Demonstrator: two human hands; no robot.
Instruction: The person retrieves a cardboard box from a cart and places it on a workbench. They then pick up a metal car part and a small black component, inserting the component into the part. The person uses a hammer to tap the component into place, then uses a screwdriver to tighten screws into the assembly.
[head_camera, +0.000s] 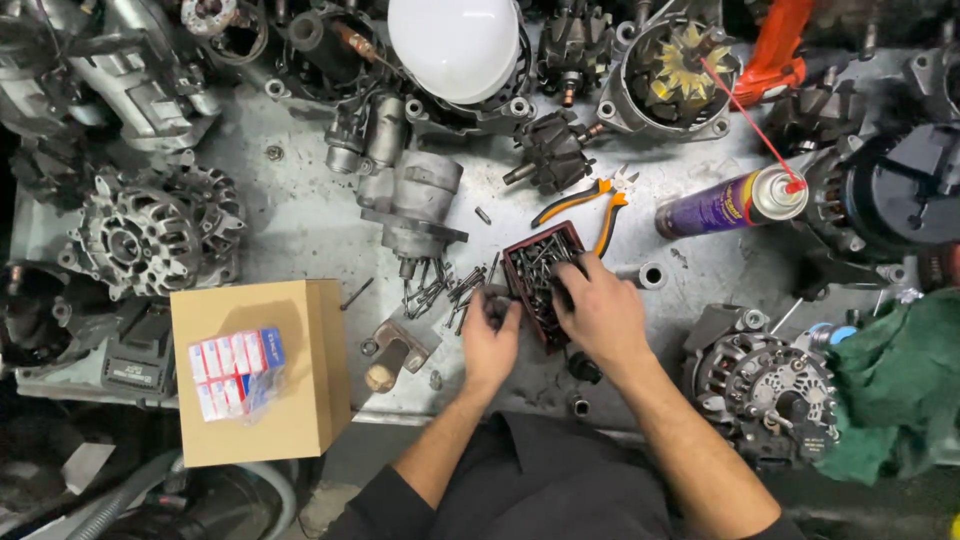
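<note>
Carefully, the right hand (600, 310) digs curled fingers into the dark red tray of bolts (535, 270) mid-worktop (300, 215); the left hand (490, 335) pinches something small beside it; better to pick singly, tray steady.

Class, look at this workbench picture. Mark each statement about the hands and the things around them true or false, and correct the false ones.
1. The right hand reaches into a small dark red tray full of screws. True.
2. The pliers with orange handles lie in the person's left hand. False: they lie on the bench beyond the tray, untouched.
3. A cardboard box sits to the left of the hands, with a packet of small boxes on it. True.
4. The spray can stands upright. False: it lies on its side.
5. A green cloth lies at the right. True.
</note>
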